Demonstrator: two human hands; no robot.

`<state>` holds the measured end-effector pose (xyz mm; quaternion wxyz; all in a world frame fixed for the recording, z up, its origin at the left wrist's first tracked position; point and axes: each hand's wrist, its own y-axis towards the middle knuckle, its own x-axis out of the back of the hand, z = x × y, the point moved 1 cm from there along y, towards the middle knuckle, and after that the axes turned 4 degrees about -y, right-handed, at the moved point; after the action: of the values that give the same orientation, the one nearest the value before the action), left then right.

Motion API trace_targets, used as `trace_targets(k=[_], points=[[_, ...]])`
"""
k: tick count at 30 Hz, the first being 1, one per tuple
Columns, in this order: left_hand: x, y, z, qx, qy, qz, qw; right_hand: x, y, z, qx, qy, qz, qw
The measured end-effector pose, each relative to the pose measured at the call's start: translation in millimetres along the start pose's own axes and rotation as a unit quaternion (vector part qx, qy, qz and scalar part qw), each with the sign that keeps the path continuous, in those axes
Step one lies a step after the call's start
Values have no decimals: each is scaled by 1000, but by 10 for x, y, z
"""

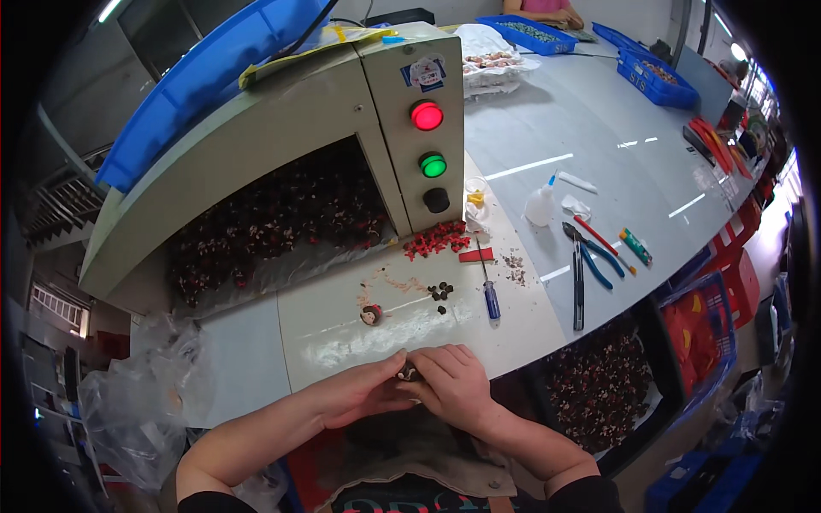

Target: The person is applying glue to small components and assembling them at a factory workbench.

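Observation:
My left hand (357, 395) and my right hand (453, 382) meet at the near edge of the grey table (590, 128). Together their fingertips pinch a small dark part (407, 373), mostly hidden between the fingers. A similar small round part with a red edge (371, 315) lies on the table just beyond my left hand. A few tiny dark pieces (440, 292) lie farther out. A blue-handled screwdriver (489, 291) rests to the right of them.
A beige machine (282, 128) with red, green and black buttons holds a heap of dark and red parts (274, 222). Red bits (436, 239), pliers (590, 256), a white squeeze bottle (540, 205) lie beyond. Blue bins (654, 77) stand far right; a crate of parts (599, 385) sits below the table.

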<state>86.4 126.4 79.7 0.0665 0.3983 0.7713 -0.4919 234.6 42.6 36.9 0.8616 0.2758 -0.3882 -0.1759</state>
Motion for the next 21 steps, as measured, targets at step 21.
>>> trace_targets(k=[21], points=[[-3, 13, -28, 12, 26, 26, 999, 3, -11, 12, 6, -16, -17, 1000]])
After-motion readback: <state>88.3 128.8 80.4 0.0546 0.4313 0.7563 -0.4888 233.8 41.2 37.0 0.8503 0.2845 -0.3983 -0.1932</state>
